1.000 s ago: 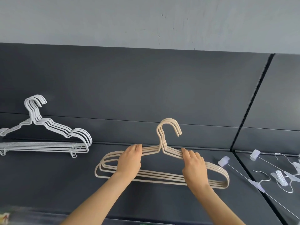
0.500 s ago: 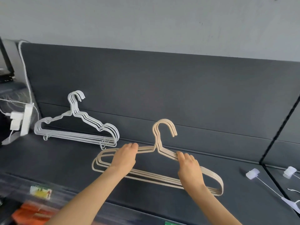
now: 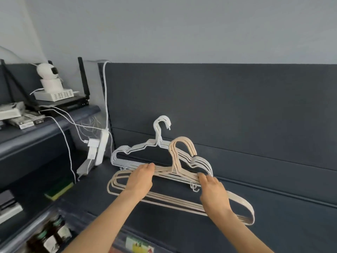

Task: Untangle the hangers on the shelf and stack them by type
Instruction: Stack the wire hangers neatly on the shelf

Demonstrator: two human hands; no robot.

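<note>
A bundle of several beige hangers [image 3: 242,205] lies on the dark shelf [image 3: 182,234], its hooks up against the back panel. My left hand [image 3: 140,179] grips the left shoulder of the bundle. My right hand [image 3: 213,194] grips its right shoulder. Directly behind stands a stack of several white hangers [image 3: 127,152], leaning on the back panel; the beige hooks overlap its right half.
A white power strip [image 3: 101,148] with plugged adapters and cables hangs at the shelf's left end. Further left, a lower shelf carries a router, a white camera [image 3: 48,73] and boxes. Bottles [image 3: 52,238] stand on a shelf below.
Both hands have carried the beige bundle left along the shelf until it sits right in front of the white stack. My view has swung left, bringing the router shelf into sight.
</note>
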